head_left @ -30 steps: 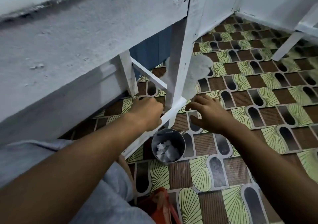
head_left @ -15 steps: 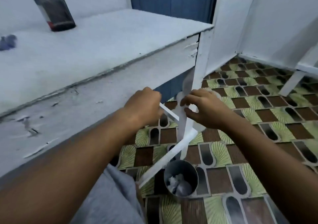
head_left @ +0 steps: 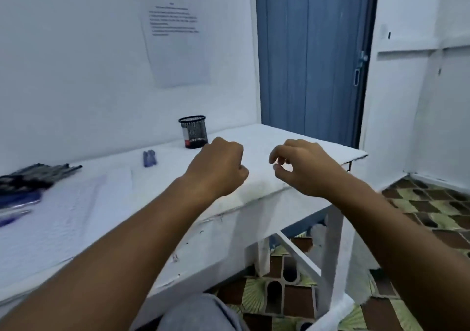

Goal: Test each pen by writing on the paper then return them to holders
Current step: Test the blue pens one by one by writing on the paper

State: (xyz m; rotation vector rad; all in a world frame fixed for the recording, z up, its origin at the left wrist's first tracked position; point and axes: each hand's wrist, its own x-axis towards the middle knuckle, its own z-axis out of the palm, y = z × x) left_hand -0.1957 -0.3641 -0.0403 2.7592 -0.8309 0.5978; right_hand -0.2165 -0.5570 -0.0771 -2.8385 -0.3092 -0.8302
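My left hand (head_left: pixel 218 167) hovers over the front edge of the white table (head_left: pixel 292 139), curled into a fist with nothing visible in it. Beside it my right hand (head_left: pixel 302 167) hangs with loosely curled fingers, thumb near the fingertips, and holds nothing. A black mesh pen holder (head_left: pixel 194 132) stands at the back of the table beyond my left hand. A small blue pen item (head_left: pixel 149 158) lies left of it. A pile of dark pens (head_left: pixel 33 175) and some blue pens (head_left: pixel 15 203) lie at the far left beside a sheet of white paper (head_left: pixel 76 203).
A printed sheet (head_left: pixel 178 43) hangs on the wall behind the table. A blue door (head_left: pixel 310 58) stands at the back right. Patterned floor tiles (head_left: pixel 432 208) show to the right, and the table's white leg and braces (head_left: pixel 333 254) below my right arm.
The view has swung up from the floor and the metal bin under the table to the tabletop. Both hands have risen from beside the table leg to above the table's front edge.
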